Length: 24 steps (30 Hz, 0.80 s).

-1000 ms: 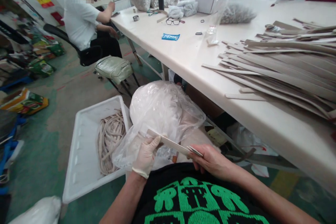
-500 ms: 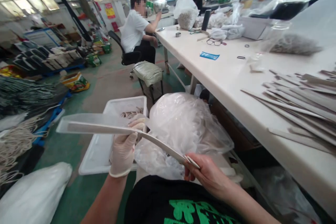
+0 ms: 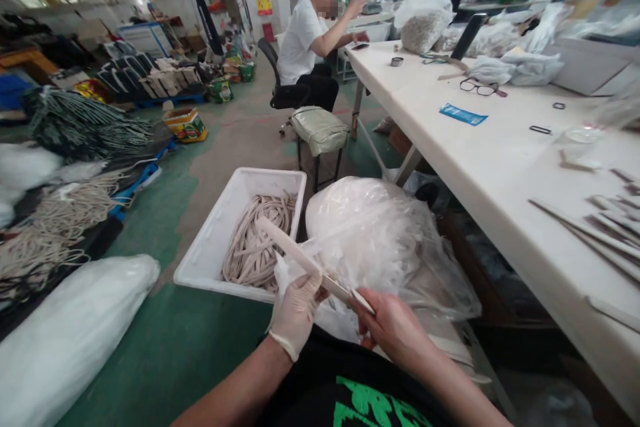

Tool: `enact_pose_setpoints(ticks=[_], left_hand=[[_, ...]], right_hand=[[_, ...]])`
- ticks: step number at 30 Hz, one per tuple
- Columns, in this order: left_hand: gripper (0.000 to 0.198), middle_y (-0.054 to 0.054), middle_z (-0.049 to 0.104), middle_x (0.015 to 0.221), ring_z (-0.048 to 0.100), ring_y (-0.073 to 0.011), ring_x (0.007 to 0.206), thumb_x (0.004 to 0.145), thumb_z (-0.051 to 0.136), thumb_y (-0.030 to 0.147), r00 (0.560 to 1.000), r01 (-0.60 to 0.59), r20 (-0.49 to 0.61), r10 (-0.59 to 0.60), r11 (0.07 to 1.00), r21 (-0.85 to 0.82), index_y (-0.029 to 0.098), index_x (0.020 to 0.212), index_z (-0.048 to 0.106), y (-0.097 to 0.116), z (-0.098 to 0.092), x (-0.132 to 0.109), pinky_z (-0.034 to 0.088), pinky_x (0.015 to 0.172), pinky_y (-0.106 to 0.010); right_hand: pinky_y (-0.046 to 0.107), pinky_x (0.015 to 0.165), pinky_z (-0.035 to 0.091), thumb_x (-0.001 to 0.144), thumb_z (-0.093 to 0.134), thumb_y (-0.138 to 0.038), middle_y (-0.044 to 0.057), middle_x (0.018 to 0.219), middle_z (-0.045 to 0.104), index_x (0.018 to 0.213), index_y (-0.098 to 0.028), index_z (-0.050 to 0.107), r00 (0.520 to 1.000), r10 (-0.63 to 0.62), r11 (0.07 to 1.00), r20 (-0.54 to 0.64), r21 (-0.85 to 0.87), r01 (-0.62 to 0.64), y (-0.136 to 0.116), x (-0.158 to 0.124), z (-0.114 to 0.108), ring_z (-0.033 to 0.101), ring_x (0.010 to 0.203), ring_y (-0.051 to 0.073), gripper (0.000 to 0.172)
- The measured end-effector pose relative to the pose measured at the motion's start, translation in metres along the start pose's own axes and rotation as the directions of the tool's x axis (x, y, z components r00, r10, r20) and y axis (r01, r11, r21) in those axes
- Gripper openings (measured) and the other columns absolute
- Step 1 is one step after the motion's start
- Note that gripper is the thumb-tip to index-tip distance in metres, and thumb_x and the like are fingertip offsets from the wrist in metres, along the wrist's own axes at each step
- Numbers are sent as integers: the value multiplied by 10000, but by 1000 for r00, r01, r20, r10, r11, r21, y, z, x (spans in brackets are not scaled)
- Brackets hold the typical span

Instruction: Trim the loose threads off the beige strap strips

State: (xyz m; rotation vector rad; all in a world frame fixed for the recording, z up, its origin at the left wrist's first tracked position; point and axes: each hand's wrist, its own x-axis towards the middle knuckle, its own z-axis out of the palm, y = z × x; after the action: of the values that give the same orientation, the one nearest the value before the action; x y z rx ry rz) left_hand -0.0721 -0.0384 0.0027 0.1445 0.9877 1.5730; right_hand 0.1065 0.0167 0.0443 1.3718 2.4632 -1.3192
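Observation:
A flat beige strip (image 3: 287, 240) slants across the middle of the view, its free end over the white bin (image 3: 200, 257). My left hand (image 3: 296, 310), in a pale glove, is closed around the strip near its middle. Bare and to the right, my right hand (image 3: 393, 320) pinches the strip's near end, where a second thin edge shows. Whitish film bunches beside my left fingers. Coiled beige strips (image 3: 255, 240) lie in the bin. Just beyond my hands is a large clear plastic bag (image 3: 360, 227) with pale contents.
On the right, a long white table (image 3: 500, 167) holds loose strips (image 3: 595, 240), glasses (image 3: 479, 87), a blue packet (image 3: 463, 115) and bags. A seated person (image 3: 305, 33) is beyond a padded stool (image 3: 320, 130). A white sack (image 3: 85, 333) and bundled cords (image 3: 75, 220) lie left.
The view has turned left. My left hand has moved along the strip towards my right hand, and the film that stretched along the strip is now bunched. The bin's coils are uncovered.

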Motion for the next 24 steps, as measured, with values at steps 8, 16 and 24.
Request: enact_pose_setpoints(ticks=[8,16,24], left_hand=[[336,-85,757,931,703,-239,926,635,866,340,996,-77,-54,74,996,-48,142,880,747,16,4,8,532,941,-376],[343,-101,755,937,703,-257,930,639,858,365,1000,-30,5,30,999,-21,141,877,756,-1,16,3,542,924,-376],[278,-85,757,864,697,-264,903,671,828,401,985,103,128,-115,990,97,157,796,777,-15,22,-4,542,891,-334]], right_hand=[[225,483,408,973,364,-456,3,639,688,768,-223,547,999,32,995,44,89,-36,19,-9,6,629,508,154,360],[233,531,451,954,381,-423,14,677,698,765,-225,531,999,5,991,41,134,-11,17,-15,1,655,568,169,312],[230,506,435,969,374,-443,22,634,687,744,-218,522,999,48,989,-8,137,-46,17,-15,4,632,520,161,351]])
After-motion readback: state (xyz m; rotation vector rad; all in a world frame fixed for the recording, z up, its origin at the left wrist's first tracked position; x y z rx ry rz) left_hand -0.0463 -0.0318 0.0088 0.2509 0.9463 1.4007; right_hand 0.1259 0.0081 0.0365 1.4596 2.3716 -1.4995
